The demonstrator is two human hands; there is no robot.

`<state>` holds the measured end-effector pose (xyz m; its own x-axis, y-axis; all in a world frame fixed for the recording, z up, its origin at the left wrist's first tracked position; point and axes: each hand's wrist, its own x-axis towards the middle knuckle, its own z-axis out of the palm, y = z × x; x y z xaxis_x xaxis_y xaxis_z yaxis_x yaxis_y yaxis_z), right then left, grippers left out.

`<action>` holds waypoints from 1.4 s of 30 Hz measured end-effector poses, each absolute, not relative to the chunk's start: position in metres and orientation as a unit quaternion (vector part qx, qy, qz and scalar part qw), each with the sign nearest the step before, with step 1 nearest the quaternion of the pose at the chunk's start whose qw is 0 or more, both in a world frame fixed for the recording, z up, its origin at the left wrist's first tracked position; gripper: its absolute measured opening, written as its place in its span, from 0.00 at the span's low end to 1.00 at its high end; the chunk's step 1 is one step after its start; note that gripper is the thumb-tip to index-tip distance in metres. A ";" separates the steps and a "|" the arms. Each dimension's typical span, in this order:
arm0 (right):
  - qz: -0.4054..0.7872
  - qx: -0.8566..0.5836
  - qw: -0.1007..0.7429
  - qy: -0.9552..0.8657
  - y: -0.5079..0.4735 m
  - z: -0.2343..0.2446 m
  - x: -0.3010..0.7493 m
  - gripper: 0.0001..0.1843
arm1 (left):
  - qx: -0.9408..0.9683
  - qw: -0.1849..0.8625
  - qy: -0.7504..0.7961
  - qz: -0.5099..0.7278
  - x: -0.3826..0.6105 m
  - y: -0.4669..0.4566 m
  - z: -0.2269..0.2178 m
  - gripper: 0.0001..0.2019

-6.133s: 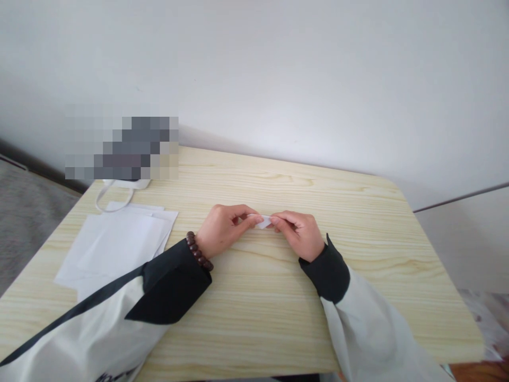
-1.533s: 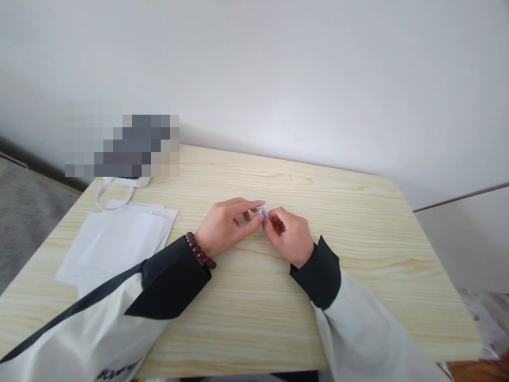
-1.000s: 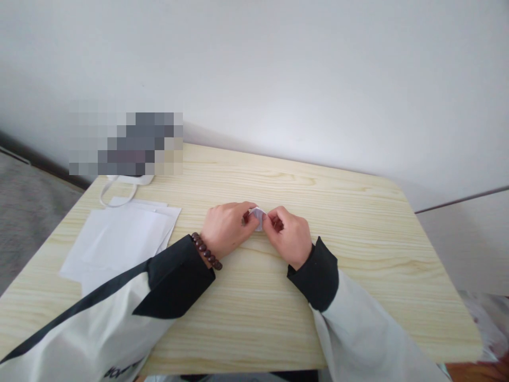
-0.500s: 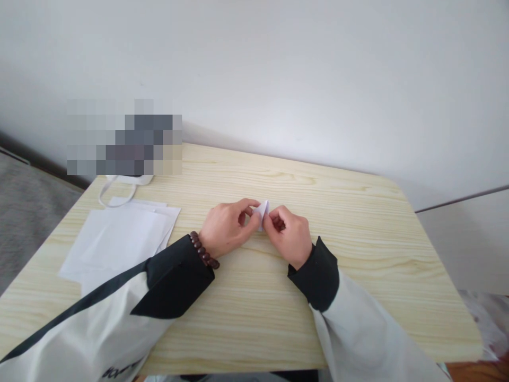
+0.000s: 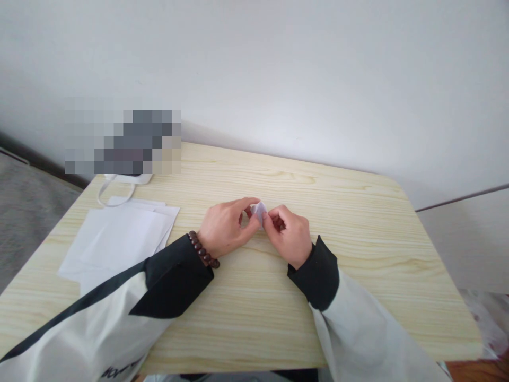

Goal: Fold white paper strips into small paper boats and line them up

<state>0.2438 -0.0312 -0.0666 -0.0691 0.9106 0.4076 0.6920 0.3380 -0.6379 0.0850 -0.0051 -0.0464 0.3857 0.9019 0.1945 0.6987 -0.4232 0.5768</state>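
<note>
left hand point(image 5: 223, 228): loosely curved, pinching folded white paper point(image 5: 259, 209) | right hand point(image 5: 291, 236): tightly curled, pinching its right side

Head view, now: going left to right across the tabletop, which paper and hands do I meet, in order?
White paper sheets → left hand → small folded paper → right hand.

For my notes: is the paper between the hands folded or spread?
Folded: the paper shows angled faces and a pointed top between left hand and right hand.
</note>
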 end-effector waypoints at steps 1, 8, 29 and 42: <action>0.136 -0.556 0.395 -0.719 -0.031 -0.067 0.244 0.09 | 0.803 0.202 0.499 0.256 0.085 -0.005 -0.047 0.18; 0.131 -0.541 0.397 -0.729 -0.032 -0.065 0.243 0.09 | 0.800 0.170 0.513 0.260 0.086 -0.004 -0.051 0.13; 0.201 -0.590 0.405 -0.669 -0.029 -0.068 0.234 0.06 | 0.802 0.140 0.533 0.231 0.088 -0.007 -0.052 0.14; 0.192 -0.537 0.442 -0.692 -0.030 -0.067 0.236 0.05 | 0.740 0.279 0.541 0.285 0.089 -0.004 -0.047 0.10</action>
<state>0.2364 -0.0300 -0.0670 -0.0321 0.9130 0.4067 0.5741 0.3500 -0.7402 0.0886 -0.0037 -0.0467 0.2522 0.9602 0.1203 0.6419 -0.2590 0.7217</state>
